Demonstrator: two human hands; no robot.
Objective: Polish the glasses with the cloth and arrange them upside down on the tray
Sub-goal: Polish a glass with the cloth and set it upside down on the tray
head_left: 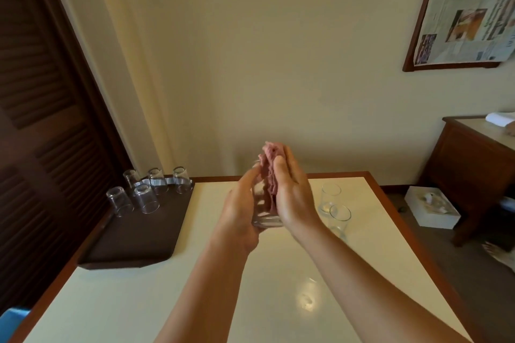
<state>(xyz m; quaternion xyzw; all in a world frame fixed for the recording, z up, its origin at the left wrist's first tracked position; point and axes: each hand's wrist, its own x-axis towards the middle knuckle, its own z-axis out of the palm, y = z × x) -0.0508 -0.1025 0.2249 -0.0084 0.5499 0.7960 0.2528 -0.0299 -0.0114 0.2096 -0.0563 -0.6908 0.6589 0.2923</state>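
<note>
Your left hand (241,211) grip holds a clear glass (264,211) | your right hand (292,192) grip pushes the pink cloth (271,164) inside | both above the surface (195,287)

Ahead of you stands a plain cream wall (250,64), evenly lit. To your left a dark louvred wooden door (41,120) runs the height of the view. High on your right hangs a brown-framed board (415,44) covered with newspaper pages (473,8). Your bench (139,301) has a pale glossy top edged in reddish wood, with a bright reflection of light near you. At your right a dark wooden cabinet (468,170) stands on grey floor (459,259), a white box (432,211) beside it.
</note>
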